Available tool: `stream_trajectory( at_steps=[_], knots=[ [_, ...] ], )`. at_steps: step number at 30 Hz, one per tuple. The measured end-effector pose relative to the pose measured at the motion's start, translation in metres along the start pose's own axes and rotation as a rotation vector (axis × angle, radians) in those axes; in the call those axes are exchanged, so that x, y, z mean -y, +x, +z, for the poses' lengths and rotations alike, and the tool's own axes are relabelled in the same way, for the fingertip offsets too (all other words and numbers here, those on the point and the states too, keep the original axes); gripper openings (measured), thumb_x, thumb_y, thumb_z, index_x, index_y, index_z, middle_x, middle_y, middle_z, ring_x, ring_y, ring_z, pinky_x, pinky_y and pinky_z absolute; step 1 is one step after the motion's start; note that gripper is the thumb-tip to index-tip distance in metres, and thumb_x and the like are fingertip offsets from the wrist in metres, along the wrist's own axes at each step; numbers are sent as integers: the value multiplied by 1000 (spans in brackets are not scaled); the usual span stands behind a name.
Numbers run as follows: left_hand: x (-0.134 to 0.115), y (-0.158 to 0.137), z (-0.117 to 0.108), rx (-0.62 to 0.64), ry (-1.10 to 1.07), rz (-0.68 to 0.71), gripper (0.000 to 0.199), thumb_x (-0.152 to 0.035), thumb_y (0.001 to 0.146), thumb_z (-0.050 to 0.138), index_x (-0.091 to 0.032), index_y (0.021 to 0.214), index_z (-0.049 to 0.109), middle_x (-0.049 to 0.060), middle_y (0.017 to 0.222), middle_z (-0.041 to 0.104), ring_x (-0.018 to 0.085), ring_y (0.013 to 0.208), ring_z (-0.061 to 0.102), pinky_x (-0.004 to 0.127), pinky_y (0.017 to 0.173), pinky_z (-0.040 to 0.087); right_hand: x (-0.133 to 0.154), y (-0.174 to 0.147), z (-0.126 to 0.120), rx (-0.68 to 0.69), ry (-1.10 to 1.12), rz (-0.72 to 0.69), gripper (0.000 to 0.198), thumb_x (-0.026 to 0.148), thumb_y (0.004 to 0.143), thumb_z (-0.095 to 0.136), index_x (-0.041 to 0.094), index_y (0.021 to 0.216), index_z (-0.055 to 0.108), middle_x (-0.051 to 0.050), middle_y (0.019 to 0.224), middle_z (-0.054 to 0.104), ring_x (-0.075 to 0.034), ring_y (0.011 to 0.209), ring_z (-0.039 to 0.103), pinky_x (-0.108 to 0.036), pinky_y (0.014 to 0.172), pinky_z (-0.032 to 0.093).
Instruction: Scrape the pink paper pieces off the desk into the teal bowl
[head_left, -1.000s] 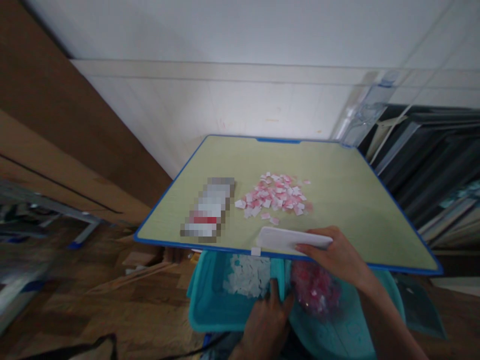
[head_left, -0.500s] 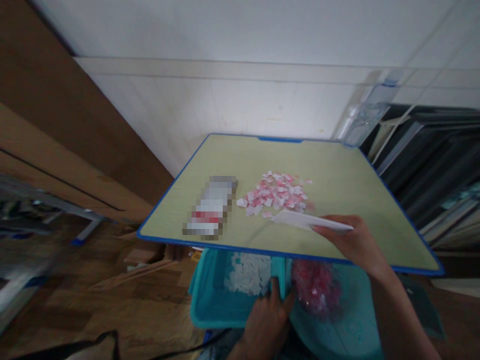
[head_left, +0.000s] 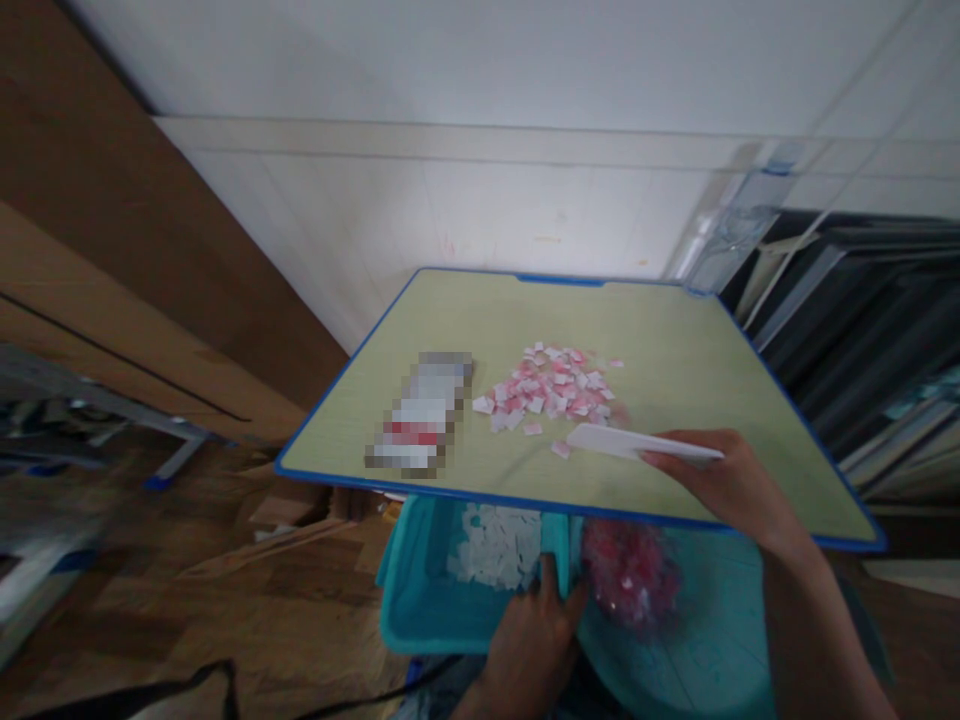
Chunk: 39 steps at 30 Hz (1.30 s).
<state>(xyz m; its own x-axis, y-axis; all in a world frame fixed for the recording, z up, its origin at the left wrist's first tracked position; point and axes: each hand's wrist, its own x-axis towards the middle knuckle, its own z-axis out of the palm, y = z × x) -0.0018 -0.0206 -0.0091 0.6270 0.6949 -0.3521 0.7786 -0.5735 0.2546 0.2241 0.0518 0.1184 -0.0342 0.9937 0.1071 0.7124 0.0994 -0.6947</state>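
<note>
Head view: right hand (head_left: 720,470) above the near right part of the yellow table (head_left: 660,325), pinching the right end of a flat white piece (head_left: 611,442) between thumb and fingers; grip closed on it. Held by one end, presumably to leave its length free over the tabletop; the free end points left, just beside a loose pink scrap (head_left: 561,449).

Pile of pink and white scraps (head_left: 555,385) mid-table, beyond that tip, probably central to suit easy reach. Blurred-out oblong item (head_left: 424,410) lies left of the pile, apart from it.

Left hand (head_left: 534,635) low, at the right rim of the teal basin (head_left: 431,630), index finger extended along it; perhaps steadying the basin. How tightly it closes, cannot tell. Basin sits below the near table edge, white pieces (head_left: 495,545) inside, likely kept there for short reach. Clear bag with red contents (head_left: 630,570) right of the basin.

Against half a second ago: right hand and white piece sit slightly farther right, and the loose scrap by the tip now shows. Against one second ago: white piece is seen more edge-on, and a small white bit at the near table edge is gone. Left hand, basin, pile look unchanged.
</note>
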Motion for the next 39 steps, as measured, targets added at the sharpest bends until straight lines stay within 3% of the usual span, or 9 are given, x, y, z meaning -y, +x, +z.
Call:
stream_trajectory(
  at_steps=[4,11,25,30,37,39],
  knots=[
    [-1,0,0,-10,3,-8,58,-14,80,44,-32,133,29,20,132,31,24,83,60,38,68,49,-3,0,0,2,-27,9,29,41,78,54,18,79,72,-3,64,69,-16,53,60,-23,46,42],
    [-1,0,-3,11,-9,-8,55,-12,81,40,-32,132,32,20,132,30,25,84,60,38,68,48,-4,-6,-3,-142,-78,49,29,40,78,54,17,79,72,-3,61,67,-14,48,56,-23,43,40],
    [-1,0,0,5,10,-5,58,-14,81,42,-32,134,27,22,133,27,25,83,60,38,68,48,11,-9,-2,156,-22,53,30,41,77,55,16,68,69,-2,54,62,-12,47,51,-21,41,36],
    [-1,0,-1,4,1,-3,56,-14,81,42,-31,133,29,21,133,28,25,83,60,37,67,48,23,-5,12,227,30,1,29,36,78,54,15,61,65,1,50,57,-10,47,49,-19,42,35],
    [-2,-1,2,-33,11,-5,58,-14,79,45,-32,133,29,20,132,29,24,80,61,36,66,49,26,0,25,16,125,72,28,40,74,59,14,72,71,-1,53,62,-11,46,50,-19,39,36],
    [-2,-1,2,-41,14,-1,58,-14,80,45,-32,132,29,20,132,31,23,79,61,36,65,49,26,0,24,19,117,80,28,40,73,59,14,73,71,-1,53,62,-11,45,50,-19,38,35]
  ],
)
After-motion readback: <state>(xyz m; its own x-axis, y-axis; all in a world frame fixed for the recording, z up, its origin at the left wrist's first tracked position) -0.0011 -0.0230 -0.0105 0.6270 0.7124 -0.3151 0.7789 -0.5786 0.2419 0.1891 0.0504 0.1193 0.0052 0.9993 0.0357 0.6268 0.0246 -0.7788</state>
